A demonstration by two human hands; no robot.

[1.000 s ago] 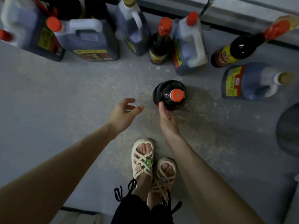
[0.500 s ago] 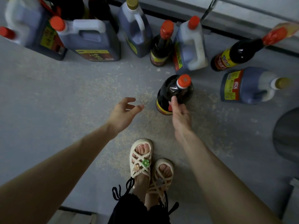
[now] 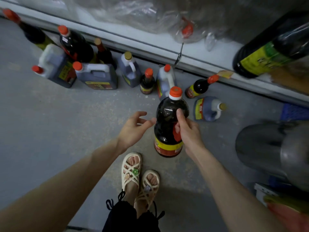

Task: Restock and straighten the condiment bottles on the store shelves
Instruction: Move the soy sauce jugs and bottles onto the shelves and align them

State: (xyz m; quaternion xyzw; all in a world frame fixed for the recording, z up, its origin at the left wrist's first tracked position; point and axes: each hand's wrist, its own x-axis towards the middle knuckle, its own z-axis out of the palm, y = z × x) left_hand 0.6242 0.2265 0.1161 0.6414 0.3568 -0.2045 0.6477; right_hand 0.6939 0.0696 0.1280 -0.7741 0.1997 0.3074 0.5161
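Grey concrete floor (image 3: 50, 128) lies under us, and the white shelf edge (image 3: 133, 41) runs beyond the grip. Our right hand (image 3: 189, 131) is wrapped round the big dark bottle (image 3: 167, 128). The thumb lies up its shoulder and the fingers curl at a red part on its side. The orange cap (image 3: 175, 92) points away from the grip, toward the shelf. The bottle hangs tilted and seems clear of the floor, just ahead of our sandals (image 3: 132, 171).

Our left hand (image 3: 133, 129) is spread and holds nothing. Its fingertips are just beside the bottle, opposite the grip, and we cannot tell whether they touch.

We judge the one-handed hold to be the weak point. A full, smooth bottle could twist in the palm and drop toward our feet unless the left hand comes under it. Just past the grip a tipped jug (image 3: 207, 108) lies beside a leaning small bottle (image 3: 199, 87). A careless swing of the base could knock them over.
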